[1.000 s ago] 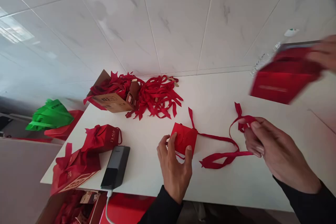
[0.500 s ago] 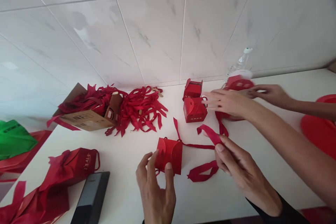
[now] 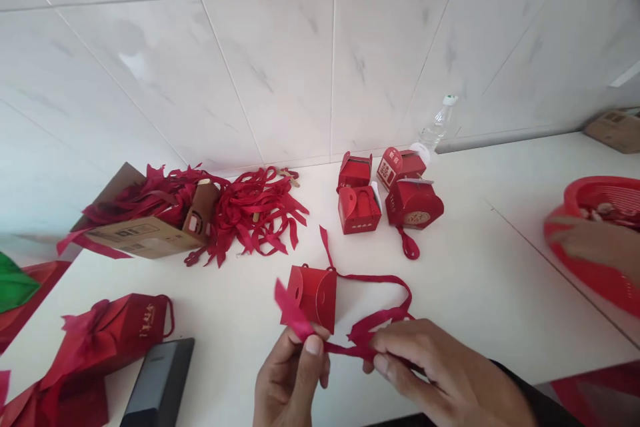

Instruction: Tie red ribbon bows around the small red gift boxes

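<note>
Ribbon (image 3: 365,333), red, trailing from gift box (image 3: 313,293) on worktop (image 3: 475,293); in front of box, left hand (image 3: 293,380) fingers pinch one end, right hand (image 3: 440,380) fingers closed on bunched strand

L of the grip (image 3: 313,344): cardboard box (image 3: 145,239) w/ red ribbons (image 3: 150,195), loose ribbon pile (image 3: 255,213) beside it; nearer, red bags (image 3: 120,330) & a dark device (image 3: 160,387). Beyond it, 4 small red boxes (image 3: 359,210) nr a clear bottle (image 3: 436,127); far R, red basket (image 3: 615,290) w/ another person's hand (image 3: 583,247).

Mostly red on white.
Ribbon (image 3: 370,330), small box (image 3: 314,293), basket (image 3: 600,240): red. Table (image 3: 480,293), wall tiles (image 3: 280,60): white, grey-veined. Carton (image 3: 135,237) brown; bag (image 3: 13,283) green.
</note>
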Motion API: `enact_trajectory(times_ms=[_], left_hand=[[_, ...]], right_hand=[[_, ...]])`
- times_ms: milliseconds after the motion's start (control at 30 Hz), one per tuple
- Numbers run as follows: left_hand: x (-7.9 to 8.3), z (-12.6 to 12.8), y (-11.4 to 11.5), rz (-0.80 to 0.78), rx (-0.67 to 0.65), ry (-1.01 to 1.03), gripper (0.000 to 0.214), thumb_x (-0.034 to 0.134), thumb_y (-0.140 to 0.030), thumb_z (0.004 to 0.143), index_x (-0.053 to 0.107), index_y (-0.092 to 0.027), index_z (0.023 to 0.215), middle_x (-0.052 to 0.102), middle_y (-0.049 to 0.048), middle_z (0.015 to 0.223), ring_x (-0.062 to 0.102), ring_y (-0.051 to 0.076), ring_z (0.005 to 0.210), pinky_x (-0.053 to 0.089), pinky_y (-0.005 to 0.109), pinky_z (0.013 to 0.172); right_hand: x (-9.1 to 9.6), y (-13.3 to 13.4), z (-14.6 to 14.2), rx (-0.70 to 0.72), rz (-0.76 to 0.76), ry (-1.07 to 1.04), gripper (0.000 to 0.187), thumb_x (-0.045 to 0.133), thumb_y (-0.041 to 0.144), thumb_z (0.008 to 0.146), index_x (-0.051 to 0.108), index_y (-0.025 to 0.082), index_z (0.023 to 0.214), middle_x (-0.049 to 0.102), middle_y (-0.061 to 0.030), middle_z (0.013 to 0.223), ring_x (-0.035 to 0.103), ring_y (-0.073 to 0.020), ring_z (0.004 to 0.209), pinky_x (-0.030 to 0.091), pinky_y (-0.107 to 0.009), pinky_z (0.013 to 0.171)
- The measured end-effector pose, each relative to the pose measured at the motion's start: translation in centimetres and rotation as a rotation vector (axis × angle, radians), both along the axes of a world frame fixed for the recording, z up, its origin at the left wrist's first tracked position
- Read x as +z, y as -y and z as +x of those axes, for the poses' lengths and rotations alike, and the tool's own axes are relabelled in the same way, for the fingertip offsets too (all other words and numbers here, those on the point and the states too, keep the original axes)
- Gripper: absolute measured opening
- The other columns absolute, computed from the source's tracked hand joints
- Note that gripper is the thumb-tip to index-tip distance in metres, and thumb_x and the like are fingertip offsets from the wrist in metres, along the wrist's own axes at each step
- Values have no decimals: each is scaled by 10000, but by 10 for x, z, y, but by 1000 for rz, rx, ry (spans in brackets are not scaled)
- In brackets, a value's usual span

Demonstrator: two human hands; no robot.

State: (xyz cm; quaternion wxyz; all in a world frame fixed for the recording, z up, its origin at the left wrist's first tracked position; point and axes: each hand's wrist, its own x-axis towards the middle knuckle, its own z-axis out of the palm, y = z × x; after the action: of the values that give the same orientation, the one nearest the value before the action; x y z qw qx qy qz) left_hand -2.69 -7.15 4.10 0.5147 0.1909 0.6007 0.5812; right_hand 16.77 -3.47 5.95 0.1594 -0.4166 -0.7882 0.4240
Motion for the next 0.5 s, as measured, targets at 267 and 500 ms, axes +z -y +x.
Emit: enact_trajectory(times_ms=[267,500], left_hand=[[-6,26,25,105,-40,-231,284,721,-496,816,751,-216,775,652,37,722,584,167,633,488,282,608],[-15,-15,7,213,-44,-765,173,617,-298,926,704,-227,1058,675,80,1015,629,217,975,520,324,837]], right_hand=[[-9,15,-15,-33,-305,-48,590,560,574,962,485,313,1485,599,-81,1415,596,-292,1247,543,-413,998],[-12,6,-9,-396,-304,-149,414,527,598,977,709,226,986,589,23,605,534,-130,494,450,-191,425]])
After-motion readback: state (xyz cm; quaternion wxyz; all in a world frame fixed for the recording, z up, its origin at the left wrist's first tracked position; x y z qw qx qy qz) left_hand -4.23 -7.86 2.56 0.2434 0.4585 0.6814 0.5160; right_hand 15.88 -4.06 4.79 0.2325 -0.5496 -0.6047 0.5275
